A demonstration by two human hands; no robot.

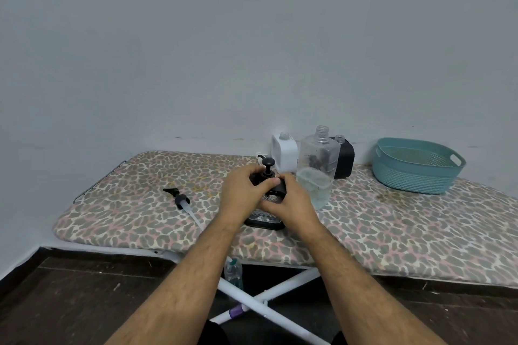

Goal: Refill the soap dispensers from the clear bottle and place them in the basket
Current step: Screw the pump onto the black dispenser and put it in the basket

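Observation:
A black patterned soap dispenser (266, 218) stands on the ironing board, its black pump head (268, 166) on top. My left hand (246, 190) grips the pump collar, and my right hand (288, 202) wraps the dispenser's body. Just right of them stands the clear bottle (318, 165), uncapped and partly filled with clear liquid. Behind it stand a white dispenser (284, 152) and a black dispenser (346, 158), both without pumps. A loose black pump (182, 202) with its tube lies on the board to the left. The teal basket (414, 165) sits at the far right.
The leopard-print ironing board (392, 227) stands against a grey wall, on white crossed legs (260, 302). A small bottle (233, 272) stands on the dark floor beneath the board's front edge.

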